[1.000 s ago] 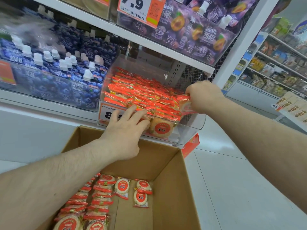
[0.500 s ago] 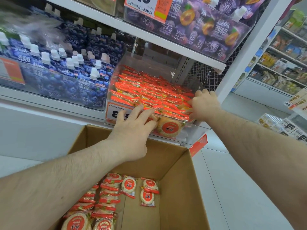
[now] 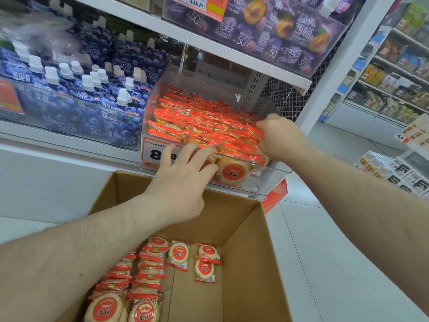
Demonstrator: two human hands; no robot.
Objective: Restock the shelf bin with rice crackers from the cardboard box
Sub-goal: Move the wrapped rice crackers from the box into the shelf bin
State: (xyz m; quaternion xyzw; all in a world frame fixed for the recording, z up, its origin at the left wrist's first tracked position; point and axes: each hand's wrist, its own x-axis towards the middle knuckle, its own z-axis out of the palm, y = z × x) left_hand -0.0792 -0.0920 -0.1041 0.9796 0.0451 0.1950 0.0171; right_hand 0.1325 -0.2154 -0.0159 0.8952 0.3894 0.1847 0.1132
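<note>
Shop aisle, white shelving [image 3: 209, 46] | clear plastic shelf bin [image 3: 274, 180] packed with red-wrapped round rice crackers [image 3: 204, 122] | left hand [image 3: 183, 180] fingers spread against bin front | right hand [image 3: 281, 135] on crackers, grip unclear | open brown cardboard box [image 3: 253, 263] below, part-filled.

1. One head-worn wide-angle view looks forward and down, close to the shelf bin [image 3: 274, 169].
2. The cardboard box [image 3: 250, 263] lies directly below; aisle shelves [image 3: 394, 73] recede at right.

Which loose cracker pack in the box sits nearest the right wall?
The upper pack of the stacked pair; the lone pack lies further left.
</note>
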